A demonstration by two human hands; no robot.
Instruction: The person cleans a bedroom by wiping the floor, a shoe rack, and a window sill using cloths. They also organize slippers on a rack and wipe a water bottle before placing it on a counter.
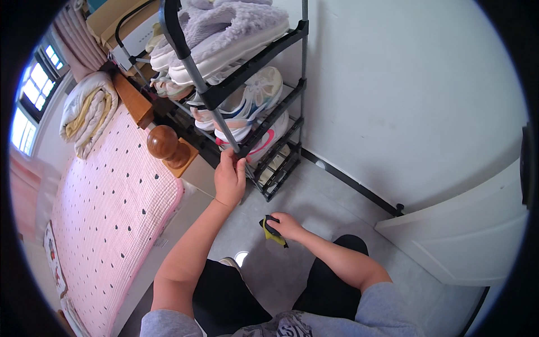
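Observation:
My left hand (pixel 230 177) grips the front upright of a shoe rack (pixel 227 129) with grey metal poles and black plastic joints, at one of its lower shelf corners. Fluffy lilac slippers (pixel 248 25) lie on the upper shelf, and several sneakers (pixel 263 90) fill the shelves below. Lower and to the right, my right hand (pixel 287 226) holds a black and yellow-green cloth (pixel 273 238) above the grey floor. Its exact form is partly hidden by my fingers.
A bed with a pink dotted quilt (pixel 122 202) stands at the left, its wooden bedpost knob (pixel 163 142) close to the rack. A folded comforter (pixel 90 109) lies on the bed. A white wall (pixel 404 84) is behind the rack, and a white door (pixel 463 240) with a doorstop (pixel 399 208) is at the right.

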